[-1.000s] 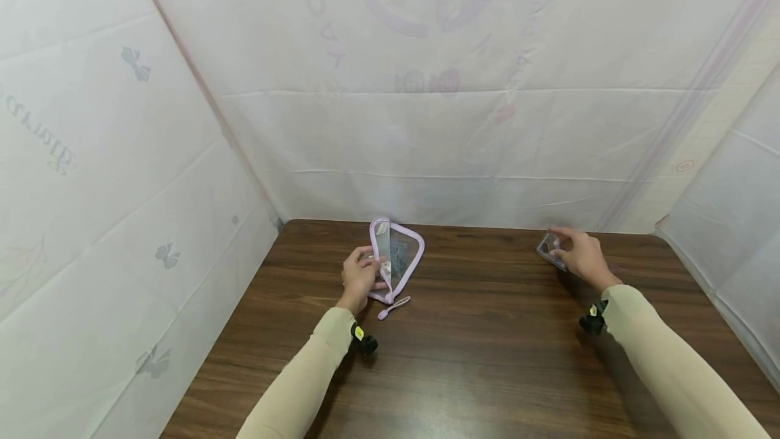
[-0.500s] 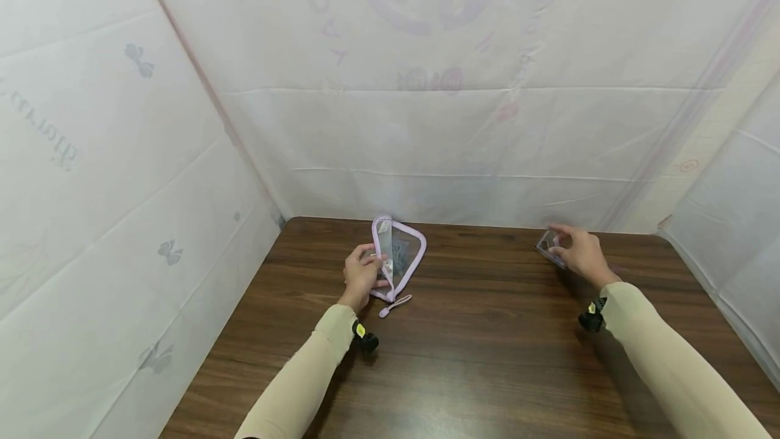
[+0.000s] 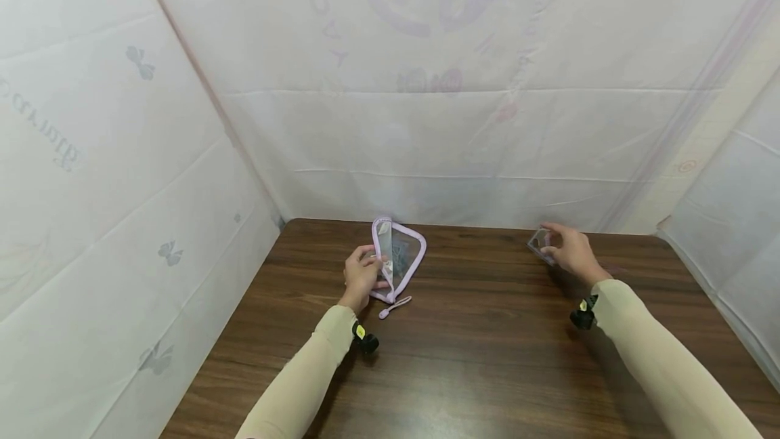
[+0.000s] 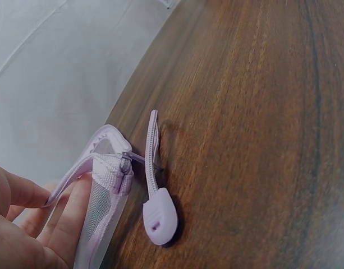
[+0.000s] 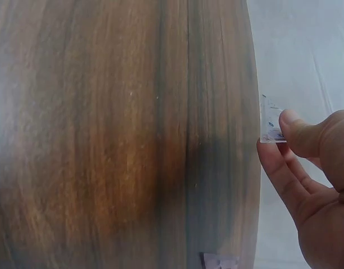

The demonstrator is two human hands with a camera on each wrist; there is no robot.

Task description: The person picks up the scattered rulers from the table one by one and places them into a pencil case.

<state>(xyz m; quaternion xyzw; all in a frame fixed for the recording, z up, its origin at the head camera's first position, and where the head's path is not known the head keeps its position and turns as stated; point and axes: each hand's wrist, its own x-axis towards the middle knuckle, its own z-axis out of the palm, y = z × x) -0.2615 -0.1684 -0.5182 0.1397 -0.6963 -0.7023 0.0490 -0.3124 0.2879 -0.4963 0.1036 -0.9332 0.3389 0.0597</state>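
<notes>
A lilac-trimmed mesh zip pouch (image 3: 420,261) stands at the back left of the table, its mouth apart. My left hand (image 3: 359,276) pinches its edge between thumb and fingers, as the left wrist view shows. A zipper pull (image 4: 160,218) on a loop hangs from the pouch's corner. Some bluish-grey contents (image 3: 399,256) show dimly through the mesh. At the back right, my right hand (image 3: 575,253) holds a small clear, flat, square-cornered piece (image 5: 271,123) with faint printing between thumb and fingers. It is raised off the table; its exact kind cannot be told.
Another clear, purplish flat piece (image 5: 221,261) lies on the brown wooden table (image 3: 463,358), to the right of my right hand and partly cut off in the right wrist view. White printed sheeting (image 3: 426,141) rises behind the table and along both sides.
My right hand has shifted a little to the left with the clear flat piece. My left hand keeps its hold on the pouch, almost still.
</notes>
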